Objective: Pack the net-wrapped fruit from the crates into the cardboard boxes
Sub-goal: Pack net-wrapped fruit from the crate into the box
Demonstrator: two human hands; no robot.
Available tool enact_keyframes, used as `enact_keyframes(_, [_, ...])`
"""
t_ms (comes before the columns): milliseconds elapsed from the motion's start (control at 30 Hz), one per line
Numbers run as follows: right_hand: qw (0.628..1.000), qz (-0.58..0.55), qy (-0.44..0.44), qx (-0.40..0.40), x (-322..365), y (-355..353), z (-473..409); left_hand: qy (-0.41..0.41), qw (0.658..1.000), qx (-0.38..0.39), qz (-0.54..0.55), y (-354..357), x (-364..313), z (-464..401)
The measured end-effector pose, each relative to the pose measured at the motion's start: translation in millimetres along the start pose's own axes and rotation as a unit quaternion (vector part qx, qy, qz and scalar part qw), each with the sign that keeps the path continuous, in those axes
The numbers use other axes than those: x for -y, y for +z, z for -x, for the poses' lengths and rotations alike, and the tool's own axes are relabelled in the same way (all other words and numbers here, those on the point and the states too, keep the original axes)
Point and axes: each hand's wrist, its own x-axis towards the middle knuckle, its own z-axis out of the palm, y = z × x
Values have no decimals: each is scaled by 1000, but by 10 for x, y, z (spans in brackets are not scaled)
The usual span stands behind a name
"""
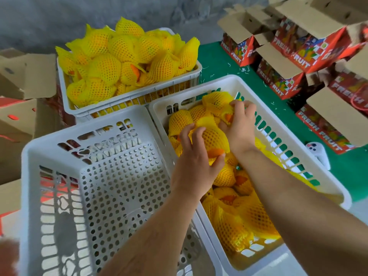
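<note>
Both hands reach into the right white crate (229,80), which holds several oranges in yellow foam nets. My left hand (196,156) grips a net-wrapped fruit (214,136) from the left, thumb under it and fingers curled over its top. My right hand (240,124) grips another net-wrapped fruit (216,102) farther back in the same crate. A second white crate (127,96) at the back is heaped with net-wrapped fruit (111,62). Red cardboard boxes (298,54) marked FRESH FRUIT stand open at the right on a green surface.
An empty white perforated crate (99,186) sits tilted at front left, against the crate I reach into. Brown cardboard boxes (22,120) stand at the far left. A small white device (318,154) lies on the green surface (217,58) beside the right crate.
</note>
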Motion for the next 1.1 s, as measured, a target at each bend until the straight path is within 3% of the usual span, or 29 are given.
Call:
enact_keyframes(133, [997, -33, -75, 12, 382, -281, 564, -7, 980, -18, 200, -152, 16, 58])
enact_keyframes(200, [996, -31, -87, 13, 624, -365, 790, -52, 933, 13, 355, -374, 12, 190])
enact_keyframes(267, [994, -28, -102, 24, 907, -414, 1017, -87, 893, 26, 440, -668, 26, 387])
enact_keyframes(400, [986, -70, -141, 54, 1635, -340, 1537, -123, 850, -54, 509, -1464, 151, 884])
enact_keyframes(567, [968, -107, -209, 83, 2737, 96, 2383, -159, 782, -162, 580, -2565, 798, 1737])
enact_keyframes(767, [953, -113, -254, 118, 4070, 911, 3726, -214, 763, -257, 552, -3877, 1905, 2936])
enact_keyframes(867, [943, -134, -266, 148, 4658, 1262, 4369, -226, 765, -248, 550, -4505, 2390, 3509])
enact_keyframes(1033, [940, -149, -226, 208, 5273, 1671, 5177, -318, 665, -184, 651, -5312, 3013, 4213])
enact_keyframes(1100, [941, -157, -214, 212, 5379, 1805, 5385, -356, 664, -175, 634, -5465, 3183, 4349])
